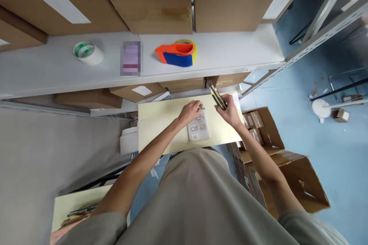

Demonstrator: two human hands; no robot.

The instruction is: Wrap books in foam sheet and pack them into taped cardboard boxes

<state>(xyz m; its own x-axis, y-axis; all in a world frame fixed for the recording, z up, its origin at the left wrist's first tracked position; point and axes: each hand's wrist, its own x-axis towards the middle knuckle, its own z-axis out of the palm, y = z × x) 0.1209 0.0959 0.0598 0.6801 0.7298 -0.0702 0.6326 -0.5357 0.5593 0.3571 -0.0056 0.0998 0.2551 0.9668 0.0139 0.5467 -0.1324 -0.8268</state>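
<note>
My left hand (pixel 189 111) rests fingers-down on the top end of a small clear packet with a printed label (pixel 198 129), which lies on a pale yellow board (pixel 156 122). My right hand (pixel 229 111) holds a thin black and yellow tool (pixel 217 97), perhaps a cutter, angled up and to the left just right of the packet. The two hands are a short distance apart over the board.
A white shelf (pixel 230 51) above carries an orange and blue tape dispenser (pixel 176 53) and a white tape roll (pixel 87 52), with brown cartons (pixel 155 9) behind. Open cardboard boxes (pixel 287 168) stand on the blue floor at the right. A second yellow board (pixel 71 204) lies lower left.
</note>
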